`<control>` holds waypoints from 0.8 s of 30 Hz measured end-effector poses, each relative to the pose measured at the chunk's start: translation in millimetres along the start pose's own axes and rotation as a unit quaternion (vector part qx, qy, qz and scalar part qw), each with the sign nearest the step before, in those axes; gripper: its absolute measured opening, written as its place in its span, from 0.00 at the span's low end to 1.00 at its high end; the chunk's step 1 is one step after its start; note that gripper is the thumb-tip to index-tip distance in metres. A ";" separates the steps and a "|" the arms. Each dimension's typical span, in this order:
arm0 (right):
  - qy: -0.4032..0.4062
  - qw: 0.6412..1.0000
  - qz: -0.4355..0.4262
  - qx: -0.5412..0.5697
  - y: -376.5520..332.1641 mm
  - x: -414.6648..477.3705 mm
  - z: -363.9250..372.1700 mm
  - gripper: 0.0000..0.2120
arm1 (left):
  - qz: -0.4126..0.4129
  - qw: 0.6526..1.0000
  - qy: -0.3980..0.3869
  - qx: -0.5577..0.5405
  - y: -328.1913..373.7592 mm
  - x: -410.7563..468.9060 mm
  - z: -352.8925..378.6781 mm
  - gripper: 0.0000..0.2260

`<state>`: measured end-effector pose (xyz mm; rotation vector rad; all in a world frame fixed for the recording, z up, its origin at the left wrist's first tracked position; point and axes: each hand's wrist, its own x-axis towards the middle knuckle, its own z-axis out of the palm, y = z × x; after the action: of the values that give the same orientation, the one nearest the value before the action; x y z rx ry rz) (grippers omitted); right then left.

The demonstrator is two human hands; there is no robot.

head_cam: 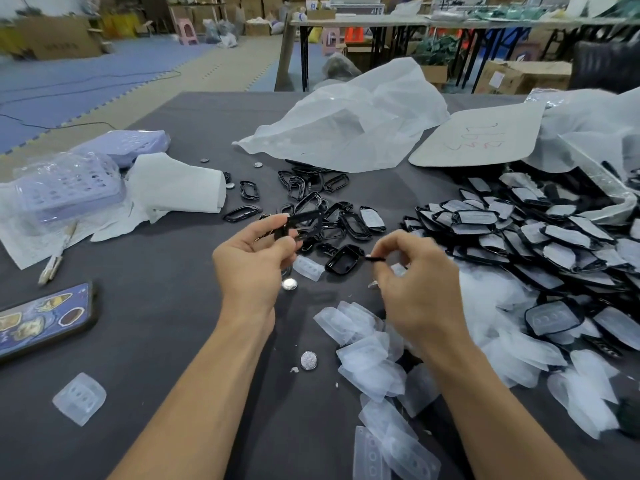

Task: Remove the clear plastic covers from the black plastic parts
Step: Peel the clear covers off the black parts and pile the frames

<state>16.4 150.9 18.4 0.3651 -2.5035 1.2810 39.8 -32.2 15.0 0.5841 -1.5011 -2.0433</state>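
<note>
Head view of a grey counter point(166, 341). The left hand point(252, 261) pinches a black plastic frame point(304, 225) raised above the surface; the right hand point(415, 282) pinches a small black piece point(375, 259) between thumb and forefinger. Bare black frames point(311, 199) lie beyond the hands; covered black parts point(540, 237) are heaped at right. Removed clear covers point(374, 358) lie below the right forearm, one clear cover point(79, 398) apart at lower left. A phone point(41, 320) lies at the left edge, two coin cells point(289, 284) point(308, 360) between the forearms.

A dark grey cloth-covered counter point(166, 341) holds black plastic frames point(311, 206) at twelve o'clock, clear plastic covers point(367, 355) at four, a phone point(41, 320) at nine.
</note>
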 end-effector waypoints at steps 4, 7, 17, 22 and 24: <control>0.036 0.996 0.010 0.086 -1.2 1.0 -0.4 0.12 | -0.008 1.000 0.007 0.008 -1.4 0.0 1.5 0.18; 0.021 0.993 0.016 0.111 -3.1 -2.4 4.5 0.11 | -0.014 1.000 -0.001 0.003 -2.2 -0.7 2.0 0.17; 0.023 0.974 0.080 0.209 -3.7 -0.3 6.0 0.17 | -0.038 0.998 -0.059 0.004 -1.1 -6.7 8.6 0.15; 0.034 0.966 0.085 0.243 -1.2 1.9 4.5 0.11 | -0.038 0.997 -0.073 0.001 -0.6 -7.8 9.4 0.19; 0.032 0.965 0.082 0.246 -0.5 2.4 5.6 0.10 | -0.034 0.997 -0.074 0.014 -0.5 -8.1 9.7 0.18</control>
<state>13.5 145.9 16.5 0.2177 -2.1730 1.9487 39.9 -19.8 17.6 0.5096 -1.6170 -2.1613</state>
